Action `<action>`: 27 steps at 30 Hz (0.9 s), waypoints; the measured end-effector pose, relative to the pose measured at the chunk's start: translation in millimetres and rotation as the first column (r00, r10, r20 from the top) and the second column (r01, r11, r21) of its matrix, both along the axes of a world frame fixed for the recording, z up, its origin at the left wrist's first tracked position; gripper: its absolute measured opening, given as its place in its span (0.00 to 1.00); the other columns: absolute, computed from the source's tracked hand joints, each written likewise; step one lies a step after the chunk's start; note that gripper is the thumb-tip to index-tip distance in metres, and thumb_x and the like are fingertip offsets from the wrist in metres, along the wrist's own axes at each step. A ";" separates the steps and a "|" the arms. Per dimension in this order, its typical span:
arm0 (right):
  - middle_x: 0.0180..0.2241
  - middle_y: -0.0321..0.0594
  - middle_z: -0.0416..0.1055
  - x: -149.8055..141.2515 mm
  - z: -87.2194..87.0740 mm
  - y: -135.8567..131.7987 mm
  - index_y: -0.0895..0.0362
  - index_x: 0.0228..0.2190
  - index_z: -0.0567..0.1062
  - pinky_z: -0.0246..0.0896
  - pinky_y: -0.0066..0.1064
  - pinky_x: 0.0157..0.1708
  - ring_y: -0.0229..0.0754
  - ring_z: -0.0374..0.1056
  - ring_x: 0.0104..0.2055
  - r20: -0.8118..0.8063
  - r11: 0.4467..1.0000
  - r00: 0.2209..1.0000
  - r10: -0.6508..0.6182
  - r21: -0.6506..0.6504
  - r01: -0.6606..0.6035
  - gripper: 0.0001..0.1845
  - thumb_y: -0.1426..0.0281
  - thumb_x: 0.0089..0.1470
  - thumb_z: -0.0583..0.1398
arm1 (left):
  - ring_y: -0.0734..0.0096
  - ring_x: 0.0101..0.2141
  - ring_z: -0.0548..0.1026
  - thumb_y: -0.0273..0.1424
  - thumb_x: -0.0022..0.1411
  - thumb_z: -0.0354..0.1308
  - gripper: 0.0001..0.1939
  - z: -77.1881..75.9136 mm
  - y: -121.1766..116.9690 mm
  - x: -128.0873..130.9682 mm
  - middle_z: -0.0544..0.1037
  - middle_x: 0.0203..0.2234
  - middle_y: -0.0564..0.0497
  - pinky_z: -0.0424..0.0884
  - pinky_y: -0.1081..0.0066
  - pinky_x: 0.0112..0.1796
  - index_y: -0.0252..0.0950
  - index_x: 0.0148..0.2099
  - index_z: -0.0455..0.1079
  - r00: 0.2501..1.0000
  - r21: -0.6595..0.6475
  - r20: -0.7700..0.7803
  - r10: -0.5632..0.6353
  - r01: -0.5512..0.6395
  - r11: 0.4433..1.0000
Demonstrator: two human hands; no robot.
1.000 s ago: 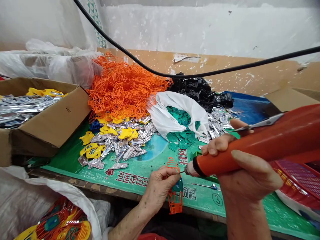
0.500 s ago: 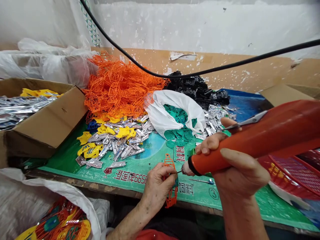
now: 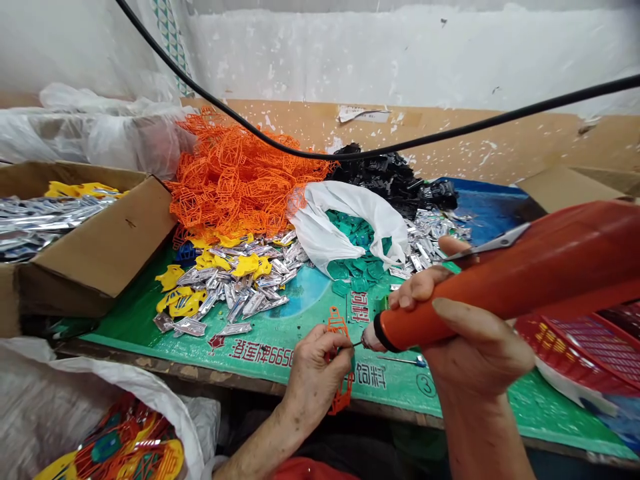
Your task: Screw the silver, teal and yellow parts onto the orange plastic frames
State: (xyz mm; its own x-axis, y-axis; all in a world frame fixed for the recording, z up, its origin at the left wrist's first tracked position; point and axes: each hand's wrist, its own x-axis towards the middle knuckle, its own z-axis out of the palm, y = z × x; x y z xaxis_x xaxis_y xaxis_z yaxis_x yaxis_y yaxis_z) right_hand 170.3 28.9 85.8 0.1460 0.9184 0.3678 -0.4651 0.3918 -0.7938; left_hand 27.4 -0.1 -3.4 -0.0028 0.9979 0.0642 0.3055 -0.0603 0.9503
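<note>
Overhanging the front edge of the surface, an orange plastic frame has its middle hidden by the left grip. That grip is narrow, thumb and fingertips seemingly pinching the frame; whether a fastener sits between them cannot be told. The right grip wraps around a red power screwdriver, its thin bit aimed at the left fingertips — touching or just beside, too small to tell.

The bit comes in nearly sideways, so a skid could nick those fingers. A slack pinch would probably let the frame twist with the bit, its overhanging end lacking support. The pointed metal blade along the tool's top might catch the right fingers. A blue-handled screwdriver near the front edge could be knocked off by the right forearm — the green pieces farther back look safer.
</note>
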 end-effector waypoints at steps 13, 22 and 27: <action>0.24 0.34 0.69 0.7 4.3 -1.4 0.51 0.38 0.71 0.64 0.39 0.30 0.41 0.66 0.26 0.020 0.999 0.999 -0.040 0.011 0.039 0.17 0.74 0.42 0.60 | 0.76 0.22 0.62 0.30 0.54 0.52 0.13 -8.5 3.8 -4.8 0.69 0.23 0.54 0.61 0.75 0.25 0.33 0.38 0.76 0.969 -0.369 0.245 0.031 0.063 0.927; 0.22 0.31 0.69 2.5 -9.7 11.9 0.53 0.41 0.71 0.62 0.35 0.26 0.39 0.65 0.23 0.101 0.978 0.973 -0.207 0.031 0.205 0.24 0.75 0.38 0.63 | 0.76 0.22 0.63 0.33 0.49 0.55 0.13 -14.8 5.9 -11.3 0.71 0.21 0.54 0.60 0.75 0.25 0.33 0.36 0.76 0.942 -0.429 0.311 0.127 0.020 0.903; 0.21 0.30 0.68 8.8 -39.0 17.3 0.55 0.40 0.70 0.62 0.37 0.25 0.39 0.64 0.21 0.194 0.963 0.952 -0.239 -0.079 0.258 0.24 0.73 0.37 0.65 | 0.76 0.22 0.65 0.34 0.47 0.57 0.12 -17.6 7.6 -17.6 0.74 0.22 0.53 0.60 0.76 0.25 0.33 0.33 0.75 0.916 -0.429 0.342 0.210 -0.047 0.902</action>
